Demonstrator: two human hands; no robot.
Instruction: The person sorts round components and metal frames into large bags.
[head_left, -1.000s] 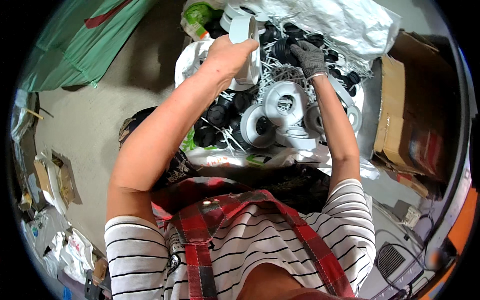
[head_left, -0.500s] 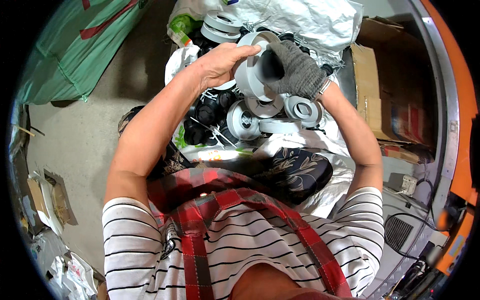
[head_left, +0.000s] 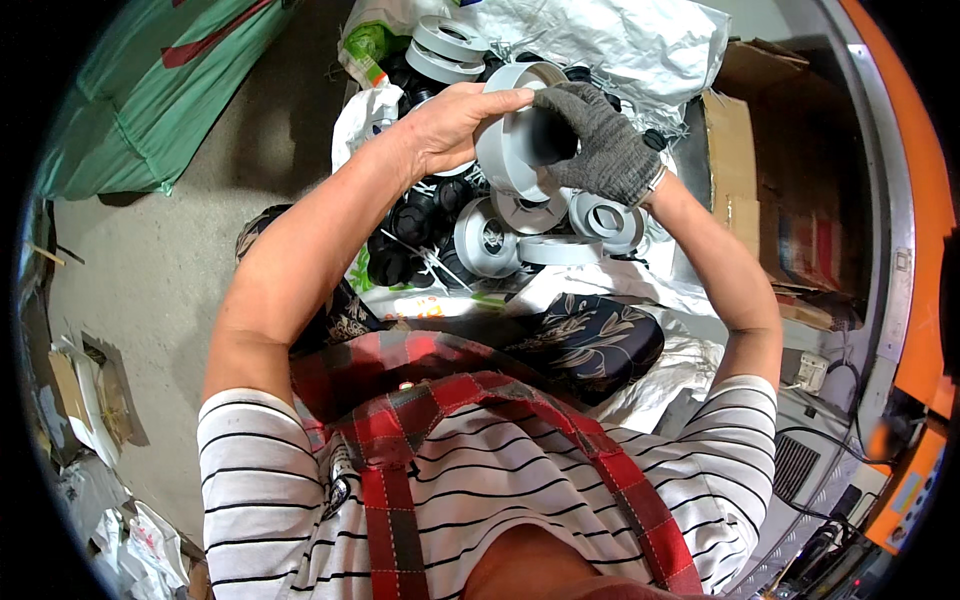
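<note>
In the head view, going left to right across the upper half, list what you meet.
Green tarp → left hand → grey ring-shaped part → right hand in a grey glove → cardboard box → orange frame.

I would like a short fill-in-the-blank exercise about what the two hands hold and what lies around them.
1. The right hand wears a grey knitted ____.
2. Both hands hold a grey ____ above the pile.
3. The left hand is ____, without any cover.
4. On the right of the pile stands a brown cardboard ____.

Missing words: glove; ring; bare; box
</note>
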